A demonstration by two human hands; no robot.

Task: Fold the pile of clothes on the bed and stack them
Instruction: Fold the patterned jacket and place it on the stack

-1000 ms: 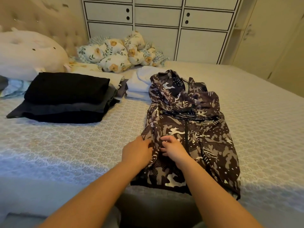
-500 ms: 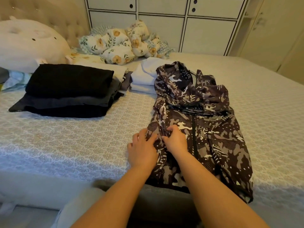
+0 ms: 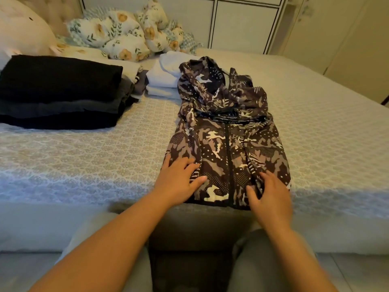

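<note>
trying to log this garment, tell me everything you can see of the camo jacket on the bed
The camo jacket is a thin-looking hooded zip-up printed in brown, grey, black and cream. It lies front up on the bed, zip closed, sleeves not showing, hood rumpled at the far end against the white folded stack. Its hem reaches the bed's near edge. The left hand and right hand rest on its lower corners.
</note>
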